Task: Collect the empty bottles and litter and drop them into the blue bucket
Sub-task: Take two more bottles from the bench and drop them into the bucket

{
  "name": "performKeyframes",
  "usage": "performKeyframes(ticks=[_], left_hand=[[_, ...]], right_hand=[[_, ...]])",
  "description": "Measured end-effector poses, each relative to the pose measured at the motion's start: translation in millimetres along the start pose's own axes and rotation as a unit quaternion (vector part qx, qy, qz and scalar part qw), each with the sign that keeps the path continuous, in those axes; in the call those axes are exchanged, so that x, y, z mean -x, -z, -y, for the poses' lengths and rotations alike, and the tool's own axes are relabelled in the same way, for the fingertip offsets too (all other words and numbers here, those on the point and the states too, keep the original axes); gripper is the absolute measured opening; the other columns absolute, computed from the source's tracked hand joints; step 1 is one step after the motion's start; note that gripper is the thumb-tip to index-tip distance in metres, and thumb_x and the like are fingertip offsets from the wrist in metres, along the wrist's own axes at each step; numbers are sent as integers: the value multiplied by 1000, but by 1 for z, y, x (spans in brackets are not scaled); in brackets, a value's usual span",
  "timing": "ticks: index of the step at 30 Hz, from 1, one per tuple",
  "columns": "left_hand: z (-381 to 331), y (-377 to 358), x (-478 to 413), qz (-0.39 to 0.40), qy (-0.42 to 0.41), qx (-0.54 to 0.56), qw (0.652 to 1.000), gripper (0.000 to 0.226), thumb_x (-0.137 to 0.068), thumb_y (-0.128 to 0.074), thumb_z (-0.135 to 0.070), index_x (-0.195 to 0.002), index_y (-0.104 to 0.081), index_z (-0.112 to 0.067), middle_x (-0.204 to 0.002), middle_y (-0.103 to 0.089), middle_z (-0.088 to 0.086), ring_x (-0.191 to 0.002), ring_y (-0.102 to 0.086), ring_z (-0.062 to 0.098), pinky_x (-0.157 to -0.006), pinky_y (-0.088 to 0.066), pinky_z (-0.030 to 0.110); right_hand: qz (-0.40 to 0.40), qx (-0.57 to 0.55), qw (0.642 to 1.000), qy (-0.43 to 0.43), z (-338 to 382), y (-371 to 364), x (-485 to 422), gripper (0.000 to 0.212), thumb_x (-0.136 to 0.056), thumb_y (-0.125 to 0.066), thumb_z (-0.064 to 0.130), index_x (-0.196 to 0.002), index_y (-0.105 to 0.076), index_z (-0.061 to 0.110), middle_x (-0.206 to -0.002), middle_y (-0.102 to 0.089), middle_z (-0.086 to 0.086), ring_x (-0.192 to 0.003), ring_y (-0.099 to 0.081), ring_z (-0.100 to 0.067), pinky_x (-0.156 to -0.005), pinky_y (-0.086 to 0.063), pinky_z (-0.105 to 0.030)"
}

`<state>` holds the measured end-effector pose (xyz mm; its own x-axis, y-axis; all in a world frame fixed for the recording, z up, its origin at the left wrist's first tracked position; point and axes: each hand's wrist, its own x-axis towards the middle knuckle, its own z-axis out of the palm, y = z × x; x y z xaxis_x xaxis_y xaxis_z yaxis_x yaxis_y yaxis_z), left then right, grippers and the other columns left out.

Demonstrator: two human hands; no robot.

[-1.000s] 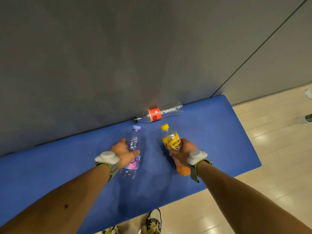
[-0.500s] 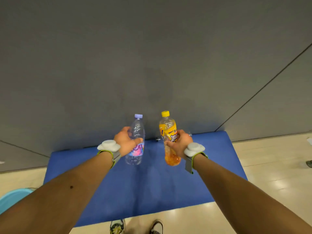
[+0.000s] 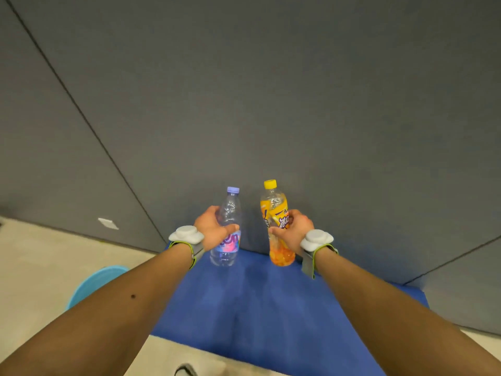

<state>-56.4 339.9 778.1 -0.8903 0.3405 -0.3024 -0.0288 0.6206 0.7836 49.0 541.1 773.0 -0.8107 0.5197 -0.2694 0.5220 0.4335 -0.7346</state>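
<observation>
We had lifted both bottles off the blue surface (image 3: 257, 308), left grip (image 3: 214, 230) clenched on the clear bottle (image 3: 227, 229), right grip (image 3: 294, 230) on the orange bottle (image 3: 276, 226), turning toward the bucket (image 3: 95, 283) at lower left.

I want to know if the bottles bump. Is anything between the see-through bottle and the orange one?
No. In the head view, the clear bottle and orange bottle have only a bare gap between them, with grey wall and blue mat behind.

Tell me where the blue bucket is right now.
In the head view, the blue bucket sits on the floor at lower left, partly hidden behind the left forearm, beside the blue mat.
</observation>
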Motion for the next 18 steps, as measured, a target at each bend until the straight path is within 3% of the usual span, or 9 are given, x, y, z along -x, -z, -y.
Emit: performKeyframes(ticks=[6,11,18], left_hand=[[39,100,22,-78,31,18,996,82,-68,-81,-36,-137,-43,-14,-127,-64,3,-112,-63,21,-98,-48,32],[85,182,43,-147,65,35,986,81,-71,-80,-33,-139,-41,-11,-129,-62,7,-115,-62,24,-100,-47,34],[156,280,54,-203,130,40,970,77,-72,-80,-31,-137,-45,-11,-125,-64,8,-112,-62,24,-92,-44,26]], right_hand=[[43,10,997,68,90,-65,4,53,-63,-82,37,-109,-61,21,-100,-72,0,-93,-68,-22,-85,-55,-37],[98,11,989,109,155,-135,16,51,-64,-81,36,-108,-60,23,-100,-72,2,-92,-68,-21,-85,-56,-37],[149,30,978,143,234,-232,25,53,-64,-81,36,-110,-59,21,-103,-73,-1,-95,-68,-23,-87,-56,-40]])
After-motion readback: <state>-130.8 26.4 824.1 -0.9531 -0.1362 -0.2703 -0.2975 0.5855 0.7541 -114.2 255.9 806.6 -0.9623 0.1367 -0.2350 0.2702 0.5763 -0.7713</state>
